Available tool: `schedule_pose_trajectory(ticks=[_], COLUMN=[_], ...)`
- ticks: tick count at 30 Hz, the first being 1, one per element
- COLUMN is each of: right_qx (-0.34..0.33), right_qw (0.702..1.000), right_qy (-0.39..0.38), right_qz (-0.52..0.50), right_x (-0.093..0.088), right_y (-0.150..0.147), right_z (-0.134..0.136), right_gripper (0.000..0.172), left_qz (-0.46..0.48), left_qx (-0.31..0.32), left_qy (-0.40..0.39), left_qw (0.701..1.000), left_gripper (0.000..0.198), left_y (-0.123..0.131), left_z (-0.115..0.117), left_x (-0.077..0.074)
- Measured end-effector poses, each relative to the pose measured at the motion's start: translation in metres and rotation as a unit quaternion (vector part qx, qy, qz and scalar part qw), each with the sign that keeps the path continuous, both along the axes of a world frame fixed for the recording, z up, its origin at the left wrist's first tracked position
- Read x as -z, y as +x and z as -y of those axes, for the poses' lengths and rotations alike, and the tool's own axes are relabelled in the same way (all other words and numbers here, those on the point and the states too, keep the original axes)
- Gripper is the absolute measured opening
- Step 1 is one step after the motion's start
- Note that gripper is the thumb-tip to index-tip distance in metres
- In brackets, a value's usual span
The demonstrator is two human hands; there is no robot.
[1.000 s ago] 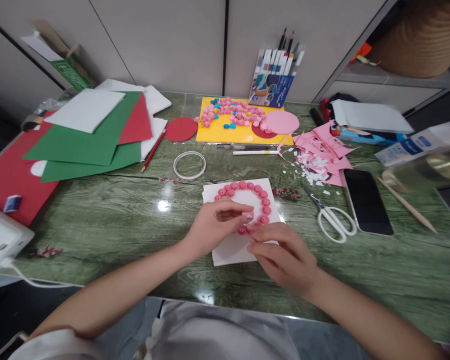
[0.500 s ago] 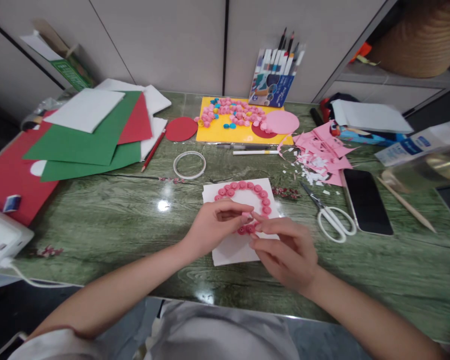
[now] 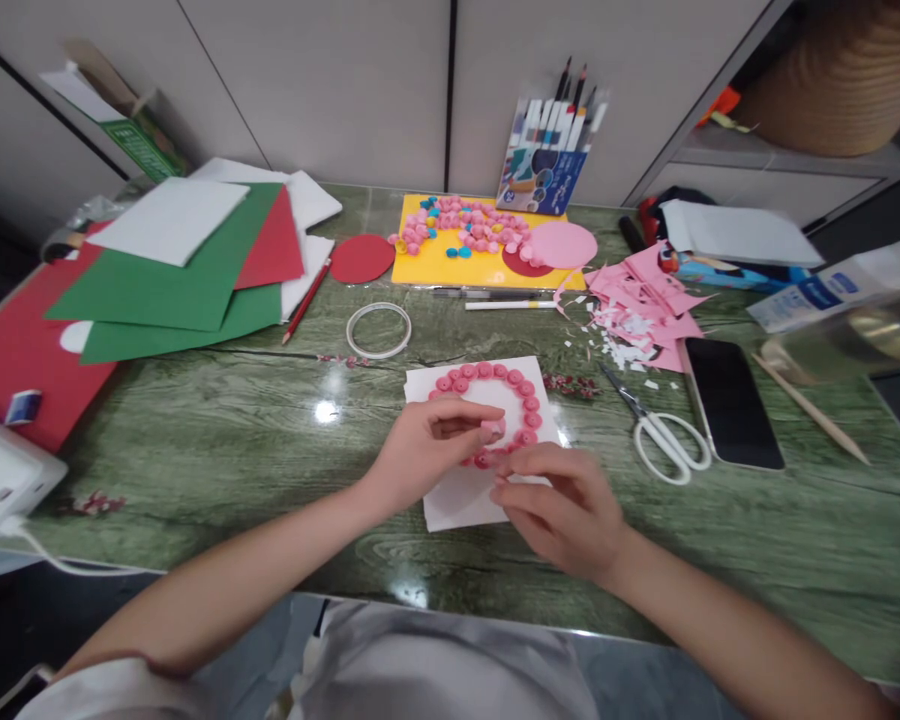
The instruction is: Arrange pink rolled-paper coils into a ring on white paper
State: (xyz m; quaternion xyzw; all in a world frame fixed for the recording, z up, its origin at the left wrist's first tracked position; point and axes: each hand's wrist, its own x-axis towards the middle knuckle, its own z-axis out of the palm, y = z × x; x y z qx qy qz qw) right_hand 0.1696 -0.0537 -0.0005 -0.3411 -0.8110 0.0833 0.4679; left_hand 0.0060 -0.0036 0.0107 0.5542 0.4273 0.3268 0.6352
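A ring of pink rolled-paper coils [image 3: 532, 404] lies on a white sheet [image 3: 457, 505] in front of me. Between the thumb and fingertips of my left hand [image 3: 429, 445] is a small pink paper coil [image 3: 493, 427], held over the ring. My right hand [image 3: 566, 500] is just below and to the right, its thumb and forefinger pinched together over the ring's lower edge. Whatever is between those fingertips is too small to make out. The two hands hide the lower left and lower right parts of the ring.
Behind stand a yellow pad [image 3: 420, 265] with loose coils, a roll of tape [image 3: 379, 353] and a pencil box [image 3: 547, 175]. To the right are scissors [image 3: 667, 440], pink paper scraps [image 3: 645, 290] and a phone [image 3: 735, 405]. Green sheets [image 3: 157, 290] lie left.
My right hand has drawn back slightly down and left, away from the coil in my left fingers. My left hand has hardly moved and still holds the coil.
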Motion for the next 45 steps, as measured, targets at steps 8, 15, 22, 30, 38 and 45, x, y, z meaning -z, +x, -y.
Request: schedule_pose_trajectory(ticks=[8, 15, 22, 30, 38, 45], right_qx=[0.105, 0.119, 0.054, 0.27, 0.392, 0.385], right_qw=[0.991, 0.989, 0.996, 0.952, 0.894, 0.901], right_qy=[-0.062, -0.071, -0.058, 0.131, -0.155, -0.171], right_qz=[-0.06, -0.046, -0.04, 0.054, 0.153, 0.104], right_x=[0.0, 0.0, -0.001, 0.001, 0.025, 0.023], right_y=[0.003, 0.004, -0.001, 0.07, 0.133, 0.124], right_z=[-0.006, -0.005, 0.0, -0.043, -0.091, -0.088], right_gripper=[0.024, 0.023, 0.024, 0.015, 0.013, 0.013], left_qz=[-0.041, -0.1, -0.087, 0.034, 0.019, -0.09], left_qx=[0.007, 0.018, 0.014, 0.012, -0.017, -0.026], left_qy=[0.122, 0.231, 0.191, -0.055, -0.023, 0.223], left_qw=[0.992, 0.968, 0.978, 0.998, 0.999, 0.97], left_gripper=[0.018, 0.018, 0.018, 0.02, 0.014, 0.007], left_y=[0.0, 0.0, 0.001, -0.002, -0.002, -0.004], left_z=[0.005, 0.01, 0.008, -0.003, -0.006, -0.006], left_x=[0.002, 0.003, 0.004, 0.008, 0.01, 0.013])
